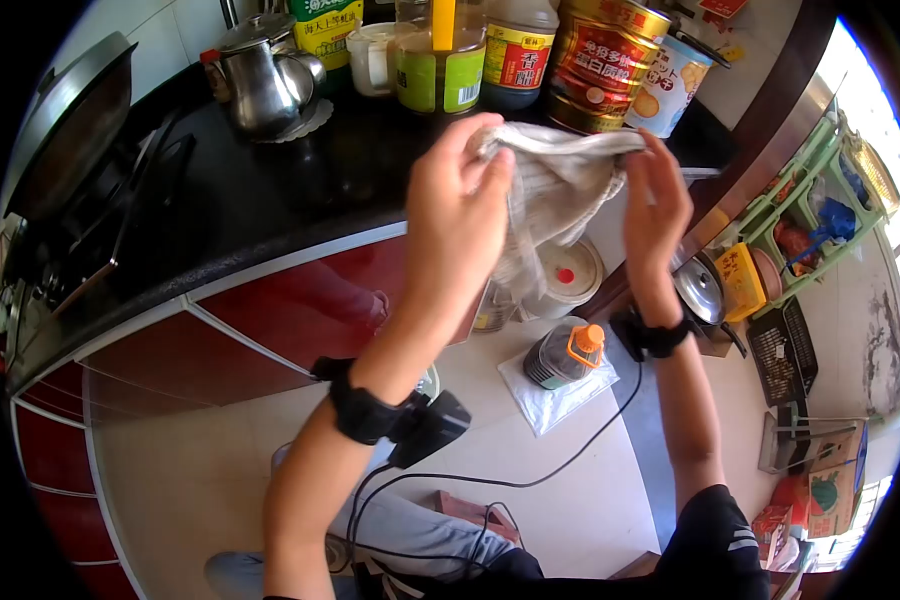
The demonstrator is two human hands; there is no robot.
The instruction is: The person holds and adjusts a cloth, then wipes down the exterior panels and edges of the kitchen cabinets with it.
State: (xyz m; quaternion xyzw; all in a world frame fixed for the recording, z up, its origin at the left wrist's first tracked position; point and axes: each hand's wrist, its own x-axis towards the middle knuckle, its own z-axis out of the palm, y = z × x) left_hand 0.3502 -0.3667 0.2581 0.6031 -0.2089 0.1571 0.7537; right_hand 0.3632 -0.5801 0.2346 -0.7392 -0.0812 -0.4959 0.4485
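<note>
A greyish-white cloth [567,170] is stretched between my two hands, above the counter's front edge. My left hand [460,195] pinches its left corner between thumb and fingers. At the other top corner, my right hand [655,205] grips the cloth, its fingertips partly hidden behind the fabric. The lower part of the cloth hangs loose in folds and looks slightly blurred. Black straps with devices circle both wrists, and a black cable runs between them.
On the black counter [340,170] stand a steel kettle [268,85], a vinegar jug [518,50], a red-gold tin [605,65] and a wok [70,130]. Below are an orange-capped bottle [565,355] and a lidded white bucket [570,275]. Green shelving [820,200] stands right.
</note>
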